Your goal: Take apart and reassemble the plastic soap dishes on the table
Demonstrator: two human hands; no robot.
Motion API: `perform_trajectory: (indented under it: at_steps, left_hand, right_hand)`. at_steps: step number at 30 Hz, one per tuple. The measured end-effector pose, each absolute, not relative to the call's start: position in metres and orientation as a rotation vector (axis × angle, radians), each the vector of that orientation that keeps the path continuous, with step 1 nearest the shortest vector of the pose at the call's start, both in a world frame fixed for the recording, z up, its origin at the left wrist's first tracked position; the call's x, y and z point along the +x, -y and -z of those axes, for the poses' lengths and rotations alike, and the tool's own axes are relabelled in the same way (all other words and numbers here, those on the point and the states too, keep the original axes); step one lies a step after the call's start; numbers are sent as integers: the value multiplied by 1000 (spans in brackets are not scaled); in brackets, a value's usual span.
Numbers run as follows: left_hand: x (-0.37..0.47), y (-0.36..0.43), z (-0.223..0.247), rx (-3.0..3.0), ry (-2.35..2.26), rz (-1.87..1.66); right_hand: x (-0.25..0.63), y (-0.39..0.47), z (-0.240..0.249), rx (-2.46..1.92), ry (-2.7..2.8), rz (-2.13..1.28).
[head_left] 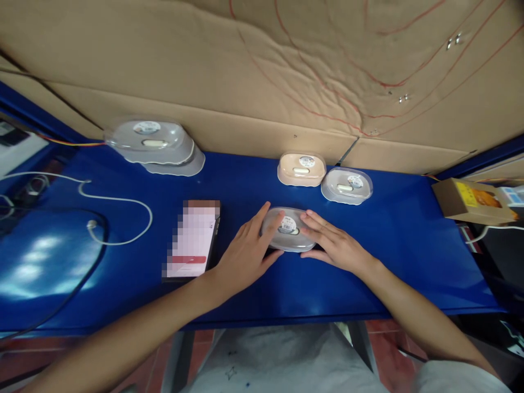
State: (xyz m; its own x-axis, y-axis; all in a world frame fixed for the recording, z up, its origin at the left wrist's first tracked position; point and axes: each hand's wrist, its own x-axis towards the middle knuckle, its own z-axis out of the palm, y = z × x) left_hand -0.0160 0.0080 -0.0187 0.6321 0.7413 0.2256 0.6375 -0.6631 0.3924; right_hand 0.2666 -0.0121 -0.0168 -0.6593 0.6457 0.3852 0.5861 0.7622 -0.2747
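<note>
Worktop: blue, spanning the view in front of us; on the worktop (pixel 409 234) everything named below rests.
Stacked containers: at the far left, well apart from our hands, we see stacked containers (pixel 155 147) with a clear cover on top.
Left hand: spread, its index finger reaching over the cover and its thumb by the near edge; our left hand (pixel 249 248) is at the container's left end.
Right hand: spread too, fingers on the right end and thumb at the near edge; our right hand (pixel 335 243) mirrors the other. We cannot tell how firmly either presses.
Grey container: directly ahead of us, near the front of the worktop, the grey container (pixel 286 241) lies flat between both hands.
Long axis: left to right, roughly along the worktop's front edge, so each rounded end faces one hand; we judge neither hand clearly nearer.
Phone: the phone (pixel 194 240), its screen masked, lies left of our left hand.
Far pair: beyond the right hand stand a peach container (pixel 302 176) and a second grey container (pixel 347 192), side by side.
Round label: faces up on the cover, the round label (pixel 289 224) showing between our fingers.
</note>
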Motion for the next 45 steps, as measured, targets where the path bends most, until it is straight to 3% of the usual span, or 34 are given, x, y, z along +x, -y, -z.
perform_trajectory:
  at_steps: [12,26,36,45]
  left_hand:
    - [-15,-7,18,2602,-1119,-551]
    - [-22,-11,3,2619,-1113,-653]
    - [-20,-6,-1,2494,-995,-668]
    - [-21,-4,2,2384,-901,-617]
  right_hand:
    - [265,13,22,-1015,2442,-308]
    - [273,20,17,-1066,2231,-730]
    - [270,27,16,-1055,2215,-517]
    - [266,34,10,-862,2004,-781]
